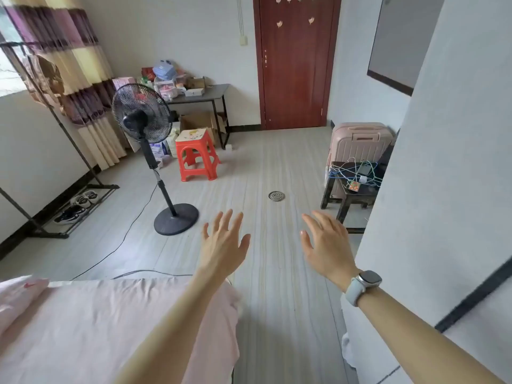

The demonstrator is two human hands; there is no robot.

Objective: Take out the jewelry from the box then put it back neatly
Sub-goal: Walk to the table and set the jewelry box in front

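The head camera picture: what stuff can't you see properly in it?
- Jewelry box: not findable in the head view; if it sits among the clutter on the far desk, it is too small to tell.
- Bed: cut off by the bottom and left edges.
- Suitcase: lower part hidden by the cable-covered small table.
- Left hand and right hand: palms face away, both empty.

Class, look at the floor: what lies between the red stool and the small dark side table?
In the head view, bare floorboards and one mosquito coil lie between the red stool and the side table.
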